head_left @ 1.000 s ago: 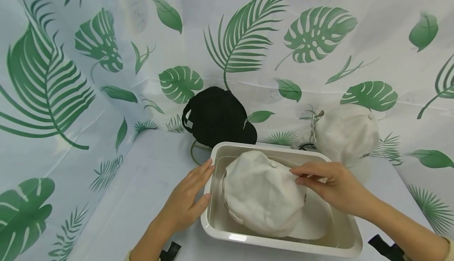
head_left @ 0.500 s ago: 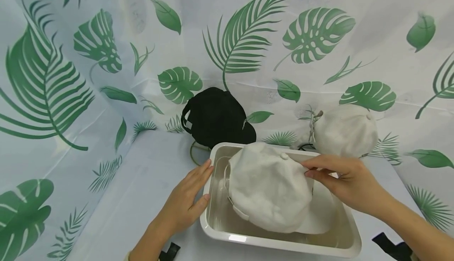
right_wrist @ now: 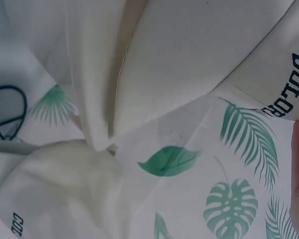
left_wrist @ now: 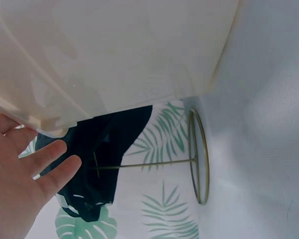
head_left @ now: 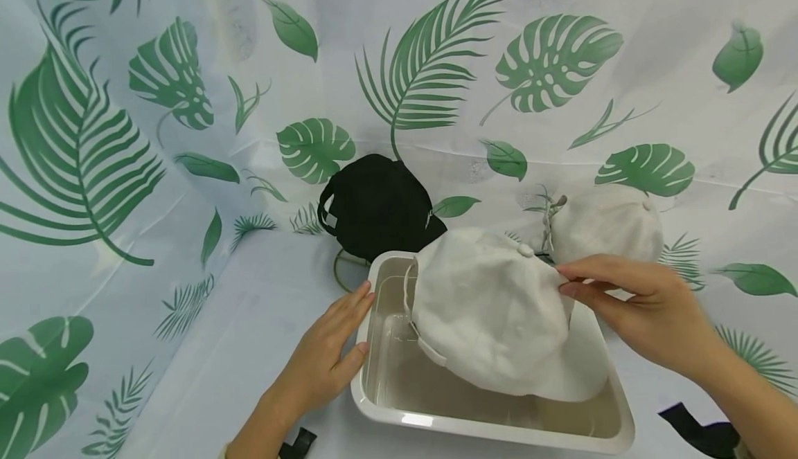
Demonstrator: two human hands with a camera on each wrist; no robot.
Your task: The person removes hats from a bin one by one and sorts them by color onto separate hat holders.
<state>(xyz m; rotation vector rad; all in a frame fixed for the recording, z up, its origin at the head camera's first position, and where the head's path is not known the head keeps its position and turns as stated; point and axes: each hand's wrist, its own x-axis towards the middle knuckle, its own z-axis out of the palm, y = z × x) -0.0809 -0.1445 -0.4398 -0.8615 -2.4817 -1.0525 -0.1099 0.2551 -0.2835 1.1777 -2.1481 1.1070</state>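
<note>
My right hand (head_left: 651, 310) pinches a white baseball cap (head_left: 492, 313) near the right side of its crown. The cap hangs over a cream plastic basin (head_left: 492, 433), its brim toward the lower right and its back strap at the left. Dark lettering shows on the cap (right_wrist: 289, 84) in the right wrist view, where only a bit of a finger appears at the right edge. My left hand (head_left: 330, 345) rests against the basin's left rim with its fingers spread and fairly straight. In the left wrist view, those fingers (left_wrist: 60, 174) touch the rim.
Behind the basin a black cap (head_left: 377, 206) sits on a thin gold wire stand (left_wrist: 206, 154). A second white cap (head_left: 607, 223) with lettering stands at the back right, by a dark wire ring (right_wrist: 25, 107). Leaf-patterned cloth (head_left: 436, 2) surrounds the table.
The white cap has risen from the basin and shifted right and away with my right hand. More of the basin's floor shows. My left hand has stayed on the rim.
</note>
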